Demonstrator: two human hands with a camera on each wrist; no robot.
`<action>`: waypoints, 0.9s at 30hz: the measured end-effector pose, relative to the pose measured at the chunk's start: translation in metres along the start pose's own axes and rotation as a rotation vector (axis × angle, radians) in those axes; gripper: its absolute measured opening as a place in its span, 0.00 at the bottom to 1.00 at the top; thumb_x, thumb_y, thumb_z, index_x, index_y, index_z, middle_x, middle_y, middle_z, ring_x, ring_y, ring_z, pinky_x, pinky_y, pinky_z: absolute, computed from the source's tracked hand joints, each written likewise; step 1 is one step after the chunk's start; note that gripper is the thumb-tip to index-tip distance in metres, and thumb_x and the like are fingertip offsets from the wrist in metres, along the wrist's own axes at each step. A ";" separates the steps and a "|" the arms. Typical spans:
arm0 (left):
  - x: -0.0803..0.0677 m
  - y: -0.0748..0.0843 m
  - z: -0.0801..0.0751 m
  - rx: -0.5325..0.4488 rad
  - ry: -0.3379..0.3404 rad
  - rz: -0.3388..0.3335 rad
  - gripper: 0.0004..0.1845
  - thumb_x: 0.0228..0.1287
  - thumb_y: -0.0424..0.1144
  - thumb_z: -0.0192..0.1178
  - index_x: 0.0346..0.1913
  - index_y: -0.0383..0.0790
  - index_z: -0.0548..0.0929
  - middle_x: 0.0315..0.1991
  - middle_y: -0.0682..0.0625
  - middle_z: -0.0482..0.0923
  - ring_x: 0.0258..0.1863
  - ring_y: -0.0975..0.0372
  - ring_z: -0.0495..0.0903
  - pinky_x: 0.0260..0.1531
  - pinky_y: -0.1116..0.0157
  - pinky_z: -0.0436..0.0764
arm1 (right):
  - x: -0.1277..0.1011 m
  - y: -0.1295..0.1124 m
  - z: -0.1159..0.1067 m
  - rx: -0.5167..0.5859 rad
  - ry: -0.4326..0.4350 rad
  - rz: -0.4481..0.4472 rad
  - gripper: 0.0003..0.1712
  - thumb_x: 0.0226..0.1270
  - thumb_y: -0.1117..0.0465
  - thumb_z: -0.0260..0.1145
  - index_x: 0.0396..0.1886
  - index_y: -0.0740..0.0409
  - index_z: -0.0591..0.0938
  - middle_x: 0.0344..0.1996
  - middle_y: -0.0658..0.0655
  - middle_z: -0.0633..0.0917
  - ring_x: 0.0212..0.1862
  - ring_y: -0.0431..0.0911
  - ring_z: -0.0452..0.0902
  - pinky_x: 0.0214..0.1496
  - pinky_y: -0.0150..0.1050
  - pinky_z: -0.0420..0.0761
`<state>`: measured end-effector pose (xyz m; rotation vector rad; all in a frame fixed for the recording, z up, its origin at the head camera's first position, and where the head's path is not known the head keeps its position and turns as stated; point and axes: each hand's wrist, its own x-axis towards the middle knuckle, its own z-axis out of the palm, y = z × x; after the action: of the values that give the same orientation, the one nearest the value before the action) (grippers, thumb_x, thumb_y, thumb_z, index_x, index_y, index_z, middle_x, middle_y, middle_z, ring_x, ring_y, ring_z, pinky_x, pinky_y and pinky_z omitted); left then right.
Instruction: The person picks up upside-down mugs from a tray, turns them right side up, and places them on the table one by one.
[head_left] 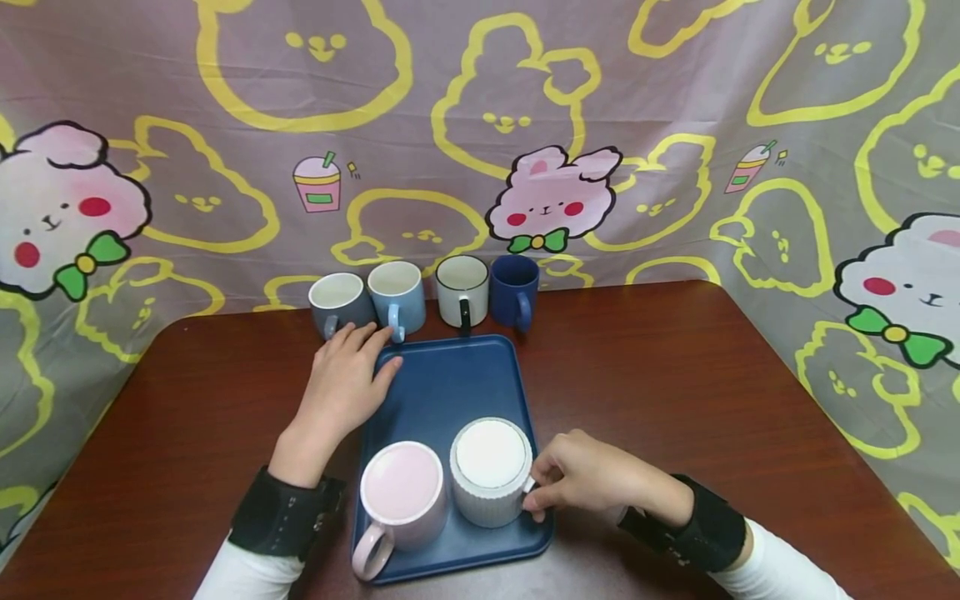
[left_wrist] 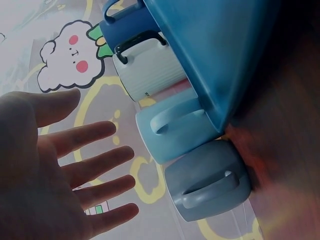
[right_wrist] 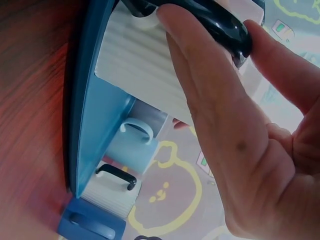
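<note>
My right hand pinches the handle of a white ribbed mug, which stands upside down on the blue tray. Close up in the right wrist view, that handle is glossy black, held between thumb and fingers. Left of this mug, a pink mug also rests bottom up, its handle toward the tray's near left corner. My left hand is spread over the tray's far left edge, holding nothing. Its fingertips overlap the grey mug in the head view, close to the light blue mug.
Behind the tray, a white mug with a black handle and a dark blue mug continue the upright row. The brown wooden table extends on both sides. A patterned curtain hangs right behind the mugs.
</note>
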<state>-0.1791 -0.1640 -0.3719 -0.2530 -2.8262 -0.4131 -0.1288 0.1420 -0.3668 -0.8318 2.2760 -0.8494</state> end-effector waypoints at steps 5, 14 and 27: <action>0.000 0.000 -0.001 0.001 0.002 0.003 0.27 0.67 0.46 0.56 0.64 0.36 0.70 0.64 0.33 0.66 0.67 0.38 0.57 0.62 0.37 0.58 | -0.001 -0.001 0.000 0.009 0.011 0.014 0.10 0.60 0.54 0.69 0.20 0.48 0.85 0.17 0.52 0.84 0.18 0.34 0.60 0.20 0.27 0.57; 0.000 -0.001 -0.002 -0.009 0.002 -0.005 0.27 0.67 0.45 0.56 0.65 0.35 0.70 0.65 0.33 0.66 0.67 0.37 0.57 0.62 0.36 0.58 | -0.002 -0.002 -0.004 0.051 0.029 -0.023 0.09 0.63 0.57 0.66 0.23 0.51 0.86 0.20 0.51 0.86 0.21 0.33 0.68 0.23 0.26 0.68; 0.002 0.001 -0.002 -0.010 -0.018 -0.001 0.28 0.67 0.46 0.55 0.65 0.34 0.69 0.65 0.32 0.66 0.67 0.38 0.58 0.63 0.37 0.58 | 0.000 0.001 -0.008 0.108 0.050 -0.004 0.08 0.64 0.58 0.65 0.29 0.56 0.86 0.21 0.48 0.85 0.26 0.36 0.76 0.28 0.30 0.79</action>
<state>-0.1797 -0.1631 -0.3691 -0.2591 -2.8422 -0.4280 -0.1348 0.1461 -0.3623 -0.7754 2.2492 -0.9958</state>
